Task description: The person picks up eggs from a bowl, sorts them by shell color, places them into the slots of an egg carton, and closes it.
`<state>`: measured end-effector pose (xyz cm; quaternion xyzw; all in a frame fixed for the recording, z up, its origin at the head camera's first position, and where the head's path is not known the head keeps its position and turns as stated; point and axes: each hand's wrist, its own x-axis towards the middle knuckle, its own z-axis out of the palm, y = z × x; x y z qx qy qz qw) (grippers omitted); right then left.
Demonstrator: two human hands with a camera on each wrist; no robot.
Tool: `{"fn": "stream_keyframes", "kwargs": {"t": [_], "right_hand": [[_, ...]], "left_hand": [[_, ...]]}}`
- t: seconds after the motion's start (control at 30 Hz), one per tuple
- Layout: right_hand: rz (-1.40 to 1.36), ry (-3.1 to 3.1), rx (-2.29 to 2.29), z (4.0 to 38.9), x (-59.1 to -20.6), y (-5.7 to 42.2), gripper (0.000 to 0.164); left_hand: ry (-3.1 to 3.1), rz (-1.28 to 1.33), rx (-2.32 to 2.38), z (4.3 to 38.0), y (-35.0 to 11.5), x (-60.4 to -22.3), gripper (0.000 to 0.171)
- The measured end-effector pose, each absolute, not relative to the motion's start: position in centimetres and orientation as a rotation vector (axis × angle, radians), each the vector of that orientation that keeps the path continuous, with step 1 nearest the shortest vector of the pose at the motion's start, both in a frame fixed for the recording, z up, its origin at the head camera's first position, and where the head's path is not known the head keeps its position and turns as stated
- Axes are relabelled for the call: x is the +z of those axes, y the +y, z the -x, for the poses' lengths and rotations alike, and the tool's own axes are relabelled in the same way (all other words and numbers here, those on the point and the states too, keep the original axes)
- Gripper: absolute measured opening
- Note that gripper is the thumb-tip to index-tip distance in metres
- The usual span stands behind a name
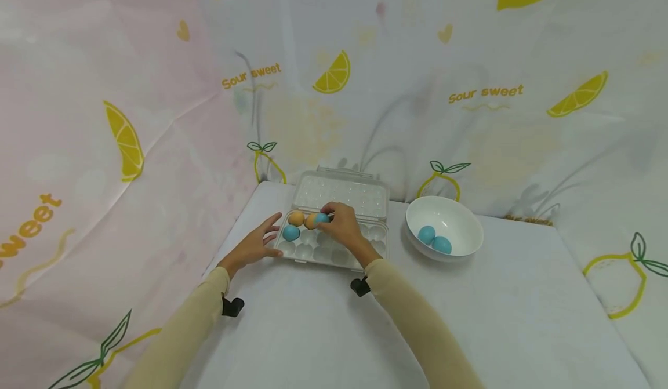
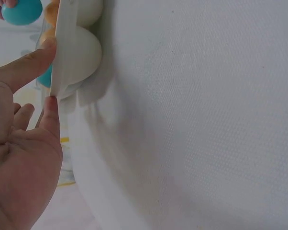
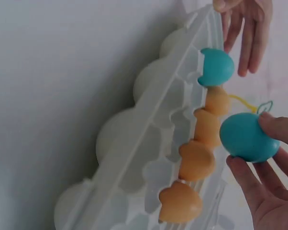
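Note:
My right hand [image 1: 342, 225] pinches a blue egg [image 3: 249, 137] between thumb and fingertips, holding it above the back row of a clear plastic egg tray [image 1: 383, 241]. One blue egg [image 1: 291, 233] sits in a cup at the tray's left end. Behind it, a row of several orange eggs [image 3: 196, 160] shows in the right wrist view, partly hidden by my right hand in the head view. At the tray's left edge, my left hand [image 1: 252, 245] has its fingers spread, the thumb and a fingertip touching the rim. The tray's lid [image 1: 341, 195] lies opened back.
Right of the tray stands a white bowl [image 1: 459, 221] with two blue eggs [image 1: 434, 240] inside. A white cloth covers the table [image 1: 292, 331]. Lemon-printed sheets [image 1: 386, 87] hang close behind the tray and along the left side.

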<state>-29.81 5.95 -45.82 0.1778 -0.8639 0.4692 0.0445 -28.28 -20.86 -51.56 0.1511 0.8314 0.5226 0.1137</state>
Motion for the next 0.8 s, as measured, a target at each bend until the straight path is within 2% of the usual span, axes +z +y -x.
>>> {"fn": "stream_keyframes", "kwargs": {"t": [0.27, 0.8], "right_hand": [[-0.570, -2.684, 1.355, 29.1, -47.7, 3.4, 0.028], [-0.527, -2.739, 1.147, 29.0, -49.1, 2.3, 0.033]], "left_hand": [[2.451, -0.479, 1.533, 28.2, -20.9, -51.2, 0.108], [2.453, -0.433, 1.519, 28.0, -20.8, -51.4, 0.109]]}}
